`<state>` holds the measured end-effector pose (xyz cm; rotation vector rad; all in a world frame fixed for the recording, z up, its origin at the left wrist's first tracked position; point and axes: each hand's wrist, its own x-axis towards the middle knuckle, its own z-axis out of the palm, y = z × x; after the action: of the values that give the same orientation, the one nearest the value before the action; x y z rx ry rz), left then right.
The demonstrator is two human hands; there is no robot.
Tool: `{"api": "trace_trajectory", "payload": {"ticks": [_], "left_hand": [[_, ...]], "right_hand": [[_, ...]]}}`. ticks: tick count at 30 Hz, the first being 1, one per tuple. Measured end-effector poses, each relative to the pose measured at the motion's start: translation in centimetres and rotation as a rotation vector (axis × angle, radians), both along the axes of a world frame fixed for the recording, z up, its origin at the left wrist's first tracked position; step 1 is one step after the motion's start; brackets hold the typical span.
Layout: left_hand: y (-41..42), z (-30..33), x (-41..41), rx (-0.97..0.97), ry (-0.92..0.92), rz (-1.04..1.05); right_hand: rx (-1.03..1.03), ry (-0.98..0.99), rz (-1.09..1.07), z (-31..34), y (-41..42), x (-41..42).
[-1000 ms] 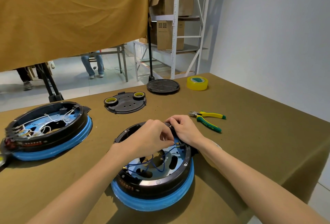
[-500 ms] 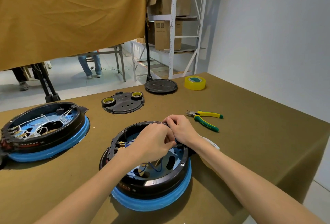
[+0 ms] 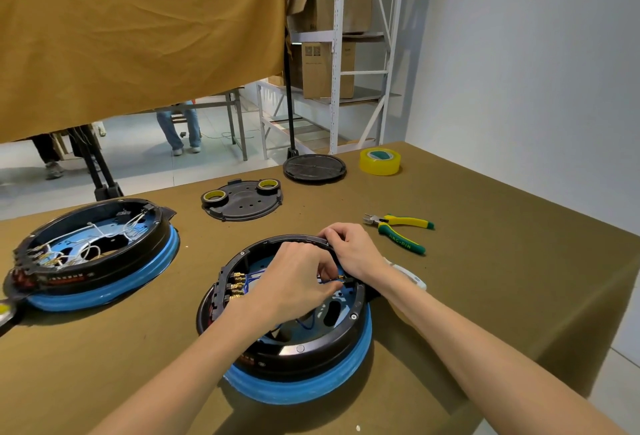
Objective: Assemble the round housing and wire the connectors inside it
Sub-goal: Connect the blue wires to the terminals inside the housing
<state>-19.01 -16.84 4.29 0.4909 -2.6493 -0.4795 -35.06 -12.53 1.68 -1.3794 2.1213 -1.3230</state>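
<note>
A round black housing (image 3: 304, 351) on a blue ring sits in front of me on the table. Blue wires (image 3: 304, 322) run over its blue floor, and several brass connectors (image 3: 238, 284) line its left inner wall. My left hand (image 3: 294, 282) hovers over the inside and pinches a brass connector (image 3: 341, 278) on a blue wire near the right wall. My right hand (image 3: 349, 249) grips the housing's far right rim, fingers curled over the edge beside that connector.
A second housing (image 3: 100, 254) with white wires lies at the left. A black plate (image 3: 242, 200) carrying two tape rolls, a black round lid (image 3: 314, 167) and yellow tape (image 3: 380, 161) lie farther back. Green-yellow cutters (image 3: 398, 232) lie at the right. The table's edge runs close on the right.
The view has shifted slightly. My left hand has moved a little to the right inside the housing, bringing the connector toward the right wall. My right hand stays on the rim.
</note>
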Motion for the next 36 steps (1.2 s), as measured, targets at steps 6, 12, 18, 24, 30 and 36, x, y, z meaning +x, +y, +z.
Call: {"api": "trace_trajectory", "payload": {"ticks": [6,12,18,24,30,36], "left_hand": [[0.7,0.1,0.7,-0.071,0.0,0.055],[-1.9,-1.0,7.9,0.11,0.31,0.134],[-2.8,-2.6,10.1,0.321,0.231,0.229],[-0.4,-4.5,13.0,0.113,0.272,0.233],[0.0,-4.5,14.2,0.037,0.337,0.205],[1.5,-5.1,14.2,-0.055,0.279,0.133]], "right_hand": [[0.067,0.153,0.061,1.7,0.0,-0.3],[0.197,0.495,-0.278,3.7,4.4,2.1],[0.314,0.412,-0.114,1.4,7.7,4.9],[0.154,0.433,-0.232,3.9,5.3,3.0],[0.168,0.44,0.099,0.2,7.6,6.5],[0.024,0.598,-0.038,2.2,6.8,4.5]]}}
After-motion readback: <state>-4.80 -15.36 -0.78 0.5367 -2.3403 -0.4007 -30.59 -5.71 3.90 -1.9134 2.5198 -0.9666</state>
